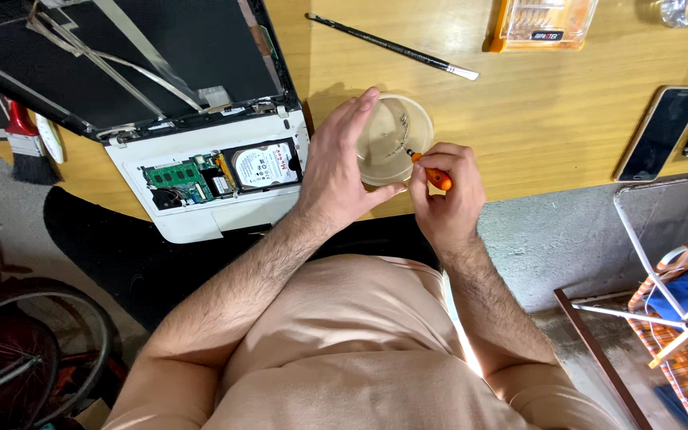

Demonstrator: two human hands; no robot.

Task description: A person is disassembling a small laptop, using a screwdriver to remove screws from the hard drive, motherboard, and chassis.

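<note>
My right hand (445, 193) grips a small orange-handled screwdriver (436, 178), its tip pointing into a round clear plastic dish (392, 137) that holds small metal bits. My left hand (338, 166) cups the dish's left side, fingers stretched up along its rim. To the left lies a white laptop (201, 219) turned bottom-up with its cover off. A green circuit board (178, 178) and a silver hard drive (261, 166) are exposed.
On the wooden table (551, 111) lie a thin black rod (392, 46), an orange screwdriver-bit case (541, 24) and a dark phone (662, 132). A red-handled brush (25, 145) sits at the left edge. A woven chair (682, 318) stands at the right.
</note>
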